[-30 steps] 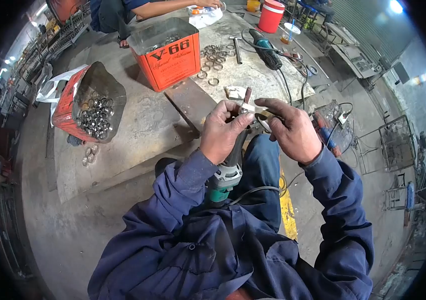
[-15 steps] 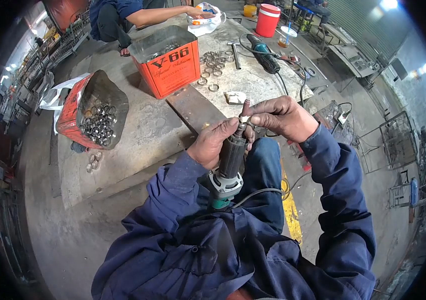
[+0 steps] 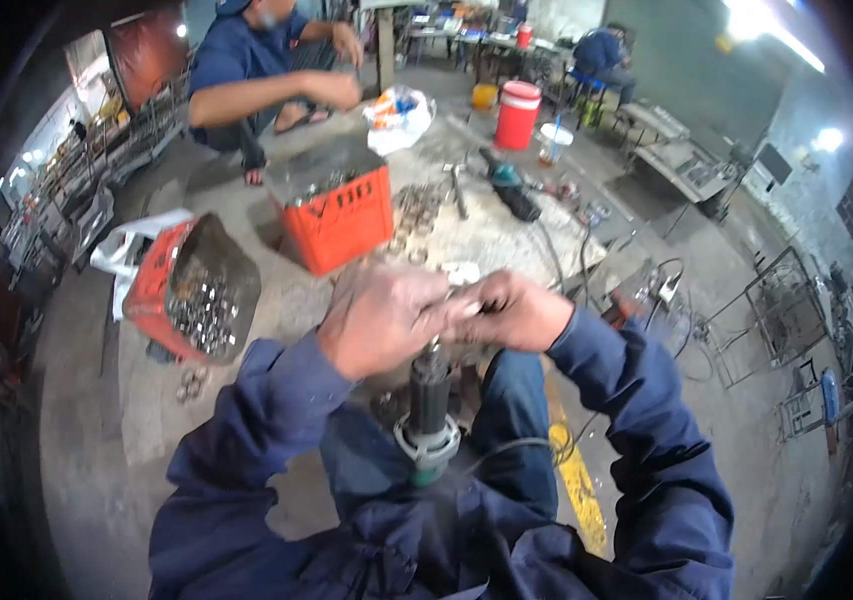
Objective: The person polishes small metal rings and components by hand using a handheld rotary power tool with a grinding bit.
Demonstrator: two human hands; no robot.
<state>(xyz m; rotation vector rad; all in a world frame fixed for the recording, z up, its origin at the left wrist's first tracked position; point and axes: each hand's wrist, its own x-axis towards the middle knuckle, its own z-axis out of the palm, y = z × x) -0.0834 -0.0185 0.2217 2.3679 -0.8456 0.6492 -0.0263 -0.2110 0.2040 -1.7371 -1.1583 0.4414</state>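
Observation:
My left hand (image 3: 382,312) and my right hand (image 3: 519,312) meet above the die grinder, fingers closed and pinched together. A small pale bit shows between the fingertips, too blurred to name. Just beneath them the die grinder (image 3: 431,400), with a black body and grey-green end, stands upright between my knees, its tip partly hidden by my hands. Neither hand is around its body. Past my left hand is an orange-red tin (image 3: 342,225) marked V-66. Farther left, a second tin (image 3: 147,290) lies tipped, with many metal rings (image 3: 209,315) inside.
Loose rings (image 3: 415,210), a hammer (image 3: 459,190) and an angle grinder (image 3: 514,188) with its cord lie on the metal plate. A red cooler (image 3: 519,115) and a drink cup (image 3: 555,142) stand behind. A co-worker (image 3: 257,85) squats at the far left beside a white bag (image 3: 400,118).
My left hand has left the grinder's neck and risen to meet my right hand above the tip. My view has tilted up. The co-worker's arm has drawn back from the white bag.

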